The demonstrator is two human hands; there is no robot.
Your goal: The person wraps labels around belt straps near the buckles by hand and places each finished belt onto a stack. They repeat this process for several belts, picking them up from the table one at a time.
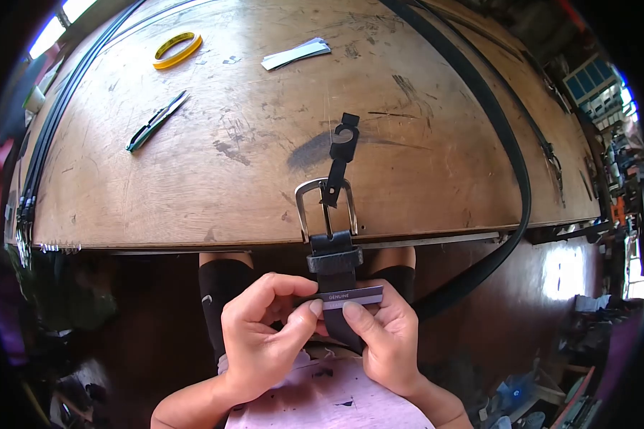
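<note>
A black leather belt [336,261] hangs over the table's front edge, its silver buckle [302,207] lying on the wood with a black plastic hanger [344,146] attached. Below the buckle, a dark and grey paper label with the word "GENUINE" [365,294] lies across the strap. My left hand [268,332] pinches the label's left end between thumb and fingers. At its right part, my right hand [390,336] presses the label and strap, thumb in front and fingers behind.
On the wooden table [229,193] are a yellow tape roll [177,51], a cutter knife [157,120] and white paper strips [297,53]. Several black straps [64,100] run along the left side. The belt's long strap [504,121] curves down on the right.
</note>
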